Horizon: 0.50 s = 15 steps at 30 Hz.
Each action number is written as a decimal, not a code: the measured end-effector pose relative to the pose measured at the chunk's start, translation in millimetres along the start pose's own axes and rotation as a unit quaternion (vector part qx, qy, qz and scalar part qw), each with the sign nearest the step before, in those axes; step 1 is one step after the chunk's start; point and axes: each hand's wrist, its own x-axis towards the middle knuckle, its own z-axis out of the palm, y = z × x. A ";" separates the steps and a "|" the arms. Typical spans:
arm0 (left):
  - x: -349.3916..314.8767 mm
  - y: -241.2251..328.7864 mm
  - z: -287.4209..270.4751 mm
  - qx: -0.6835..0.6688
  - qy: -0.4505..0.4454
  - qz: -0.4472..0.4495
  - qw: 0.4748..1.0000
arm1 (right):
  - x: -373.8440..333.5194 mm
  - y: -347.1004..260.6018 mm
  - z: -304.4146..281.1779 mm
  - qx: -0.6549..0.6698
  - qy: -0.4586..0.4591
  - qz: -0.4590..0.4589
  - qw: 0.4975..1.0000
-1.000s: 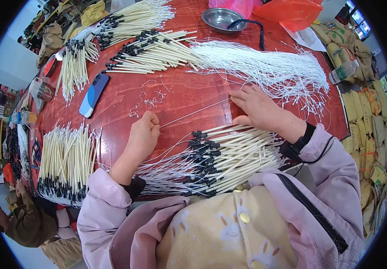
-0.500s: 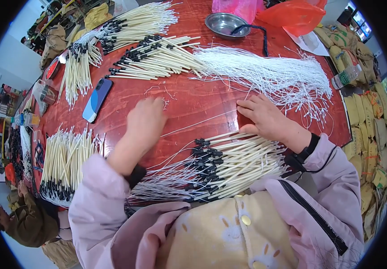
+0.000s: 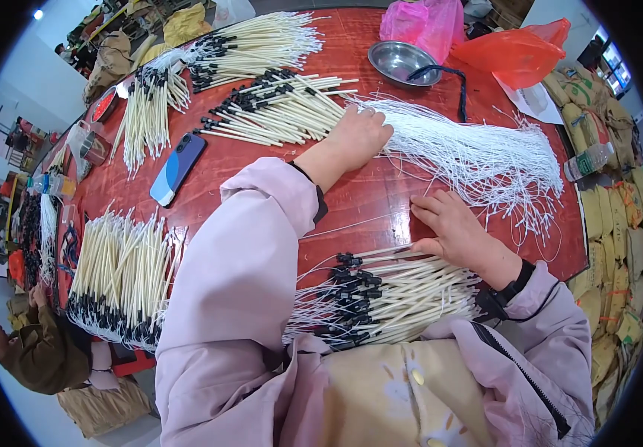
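Observation:
My left hand [image 3: 357, 139] reaches across the table, its bent fingers closed on a white cord where the far bundle of white cords [image 3: 470, 160] meets a pile of cream sticks [image 3: 277, 119] with black fittings. The fingertips are partly hidden among the cords. My right hand [image 3: 459, 231] rests low over the table, fingers spread and thumb apart from them. Its thumb is beside the top of the near pile of cream sticks [image 3: 418, 294], whose black ends [image 3: 355, 287] point left with white cords trailing from them. A thin pale line runs across the tabletop toward my right fingers.
More sticks stand at the left [image 3: 124, 261] and lie at the far left [image 3: 150, 112]. A phone [image 3: 178, 170], a metal bowl [image 3: 396, 63], pink [image 3: 425, 26] and red [image 3: 515, 52] plastic bags, and a bottle [image 3: 588, 162] surround the work area. Another person [image 3: 38, 350] sits at the left.
My left hand has moved from the middle of the table to the far right, onto the white cords. My right hand stays near the near pile, its fingers slightly more spread.

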 end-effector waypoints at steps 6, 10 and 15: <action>-11.0 6.0 -71.7 -0.054 0.057 0.050 0.996 | 2.3 -2.3 -0.3 0.027 0.006 0.011 1.000; -80.4 19.8 -112.3 -0.221 0.125 -0.134 0.958 | -1.7 -1.6 1.7 0.029 0.022 0.023 0.999; -206.8 42.8 -152.6 -0.230 0.060 -0.367 0.899 | 1.0 -7.6 2.2 0.029 0.006 0.050 0.998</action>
